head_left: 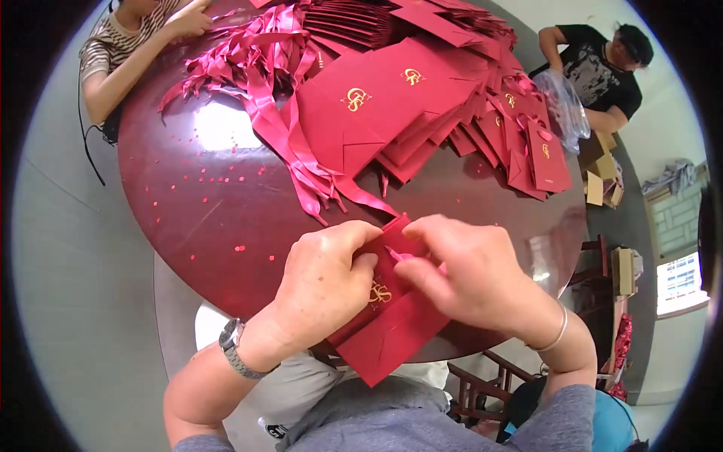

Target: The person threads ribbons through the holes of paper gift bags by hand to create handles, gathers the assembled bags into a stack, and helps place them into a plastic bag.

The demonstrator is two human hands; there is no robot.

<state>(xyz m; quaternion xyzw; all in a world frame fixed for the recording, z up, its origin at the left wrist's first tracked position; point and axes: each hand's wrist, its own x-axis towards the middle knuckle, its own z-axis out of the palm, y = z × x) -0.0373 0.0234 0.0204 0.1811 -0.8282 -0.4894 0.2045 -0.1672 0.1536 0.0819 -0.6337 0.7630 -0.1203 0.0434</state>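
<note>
A red paper gift bag point(399, 335) with a gold emblem lies flat at the table's near edge, its lower end jutting over toward me. My left hand point(324, 279) is closed on the bag's left side near its top, thumb bent over the front. From the right, my right hand point(471, 271) pinches the tip of a pink ribbon point(398, 255) between thumb and fingers, right at the bag's upper part. Its other fingers are curled and partly hidden. Beyond my hands, a bundle of loose pink ribbons point(263, 113) trails down to the bag's top edge.
Large red bags point(384, 98) are piled across the far table. Smaller bags with ribbon handles point(546, 154) stand at the right. Red paper dots point(239, 248) are scattered over the glossy round table point(203, 218). One person point(143, 45) sits far left; another point(599, 68) holds clear plastic far right.
</note>
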